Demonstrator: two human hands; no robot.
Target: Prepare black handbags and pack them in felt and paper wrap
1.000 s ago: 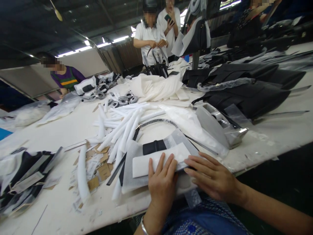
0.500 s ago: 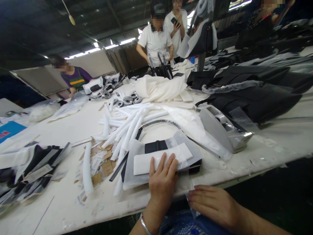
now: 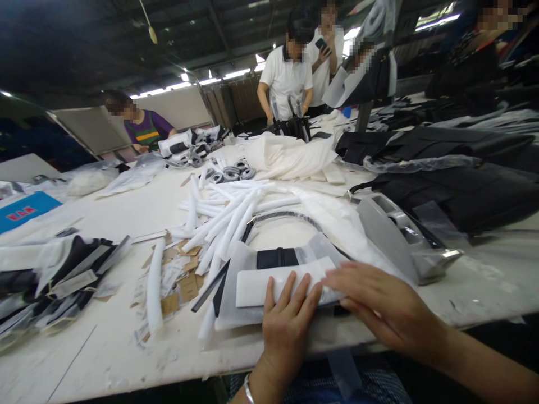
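A black handbag (image 3: 219, 292) lies on the white table, its front covered by translucent wrapping (image 3: 241, 258) and its handle (image 3: 290, 215) arched away from me. Across the lower front rests a white foam strip (image 3: 252, 287), below a black strap tab (image 3: 277, 258). My left hand (image 3: 288, 320) presses flat on the strip, fingers spread. At the strip's right end, my right hand (image 3: 374, 297) touches the wrapping, its fingers stretched out and slightly blurred. A clear plastic piece (image 3: 345, 370) hangs at the table edge near my lap.
White tubes (image 3: 236, 219) and brown paper tags (image 3: 187, 287) lie left of the bag. A grey-wrapped bag (image 3: 385, 235) and black bags (image 3: 455, 191) are at right, wrapped pieces (image 3: 76, 280) at left. People (image 3: 288, 78) stand across the table (image 3: 118, 219).
My right hand has risen from the table edge onto the right end of the foam strip and wrapping. My left hand stays on the strip. The view has shifted slightly.
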